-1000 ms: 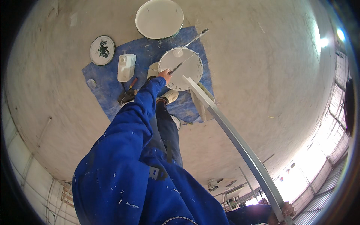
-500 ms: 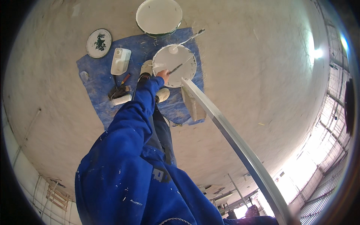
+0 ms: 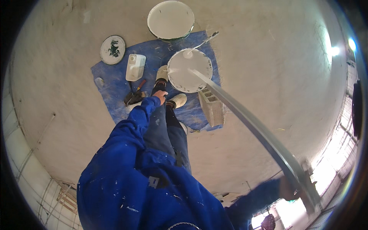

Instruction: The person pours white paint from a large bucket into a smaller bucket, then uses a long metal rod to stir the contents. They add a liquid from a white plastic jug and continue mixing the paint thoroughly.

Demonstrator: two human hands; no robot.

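Note:
My left hand (image 3: 161, 96) is closed beside my dark trousers, below the bucket of white paint (image 3: 182, 74); I cannot make out what it holds. My right hand (image 3: 293, 186), blurred at the lower right, grips a long pale metal bar (image 3: 249, 124), whose far end reaches into that bucket. A tool with a pale handle (image 3: 211, 36) leans over the bucket's back rim. A hollow concrete block (image 3: 212, 109) sits below the bucket, partly behind the bar.
A blue tarp (image 3: 109, 86) under my shoes carries a white jug (image 3: 135, 68) and dark tools with a red handle (image 3: 138, 88). A paint-smeared lid (image 3: 113, 50) and a second white bucket (image 3: 170, 19) stand farther off. Wall framing (image 3: 38, 180) lines the left.
My left hand has drawn back from the bucket toward my leg; the dark tool it held no longer shows. My right hand and the bar's near end moved up; its tip reaches farther into the bucket.

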